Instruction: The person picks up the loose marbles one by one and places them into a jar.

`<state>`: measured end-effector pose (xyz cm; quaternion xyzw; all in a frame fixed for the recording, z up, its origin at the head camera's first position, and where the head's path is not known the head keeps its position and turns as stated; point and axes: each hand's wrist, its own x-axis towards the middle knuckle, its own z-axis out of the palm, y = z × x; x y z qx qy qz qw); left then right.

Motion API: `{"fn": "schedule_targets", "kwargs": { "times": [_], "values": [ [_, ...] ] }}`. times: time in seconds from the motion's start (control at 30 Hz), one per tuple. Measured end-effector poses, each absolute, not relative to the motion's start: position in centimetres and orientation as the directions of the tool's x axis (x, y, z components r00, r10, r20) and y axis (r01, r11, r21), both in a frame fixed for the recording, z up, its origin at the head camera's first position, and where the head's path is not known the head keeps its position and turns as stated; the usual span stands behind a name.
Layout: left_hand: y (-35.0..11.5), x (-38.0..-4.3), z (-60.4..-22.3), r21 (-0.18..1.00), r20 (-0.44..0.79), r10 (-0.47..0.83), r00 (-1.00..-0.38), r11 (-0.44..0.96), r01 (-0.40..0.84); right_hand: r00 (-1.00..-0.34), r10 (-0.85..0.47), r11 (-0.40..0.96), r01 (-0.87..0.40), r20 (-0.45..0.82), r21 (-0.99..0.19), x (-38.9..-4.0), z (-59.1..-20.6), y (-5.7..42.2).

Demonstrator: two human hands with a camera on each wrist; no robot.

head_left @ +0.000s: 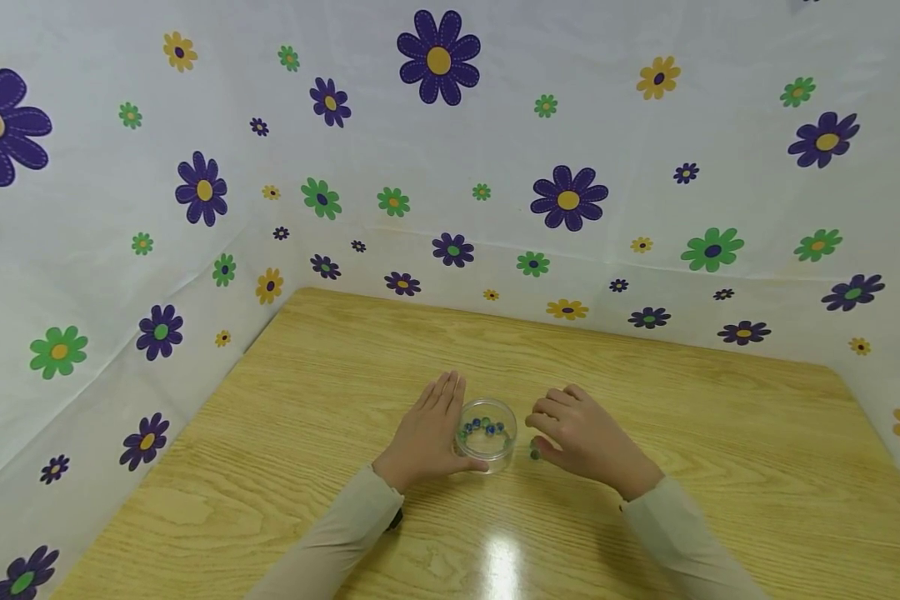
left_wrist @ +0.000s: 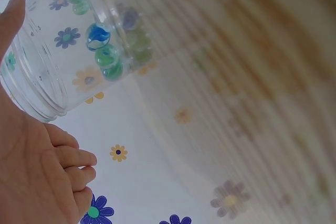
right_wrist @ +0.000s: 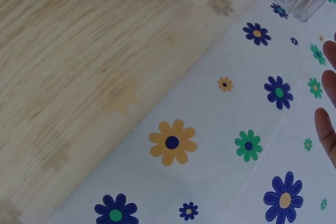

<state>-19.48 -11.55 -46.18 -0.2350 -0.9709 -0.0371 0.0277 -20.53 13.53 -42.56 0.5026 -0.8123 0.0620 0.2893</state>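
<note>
A clear round jar (head_left: 487,461) stands upright on the table with several blue and green marbles (head_left: 490,430) inside. My left hand (head_left: 426,437) rests along the jar's left side, fingers straight and pointing away, thumb across its near side. In the left wrist view, marbles (left_wrist: 98,36) show through the clear wall, with the thumb and fingers on either side of the jar (left_wrist: 44,77). My right hand (head_left: 581,437) hovers to the jar's right, fingers loosely bent. Beside its thumb lies a green marble (head_left: 535,454) on the table. Only fingertips (right_wrist: 325,124) of this hand show in the right wrist view.
The wooden table (head_left: 330,367) is bounded at the back and sides by a white flowered cloth (head_left: 487,150). A dark band (head_left: 395,519) shows under the left wrist. Light glares on the tabletop near the front.
</note>
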Motion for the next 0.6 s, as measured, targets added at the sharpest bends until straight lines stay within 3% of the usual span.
{"fn": "schedule_targets", "kwargs": {
  "times": [0.6],
  "values": [
    [-11.6,-19.5,-46.1,0.075,0.066,0.456,-0.888,0.885,0.460,-0.374,-0.843,0.472,-0.858,0.387,0.200,-20.6,-44.2,15.1]
  ]
}}
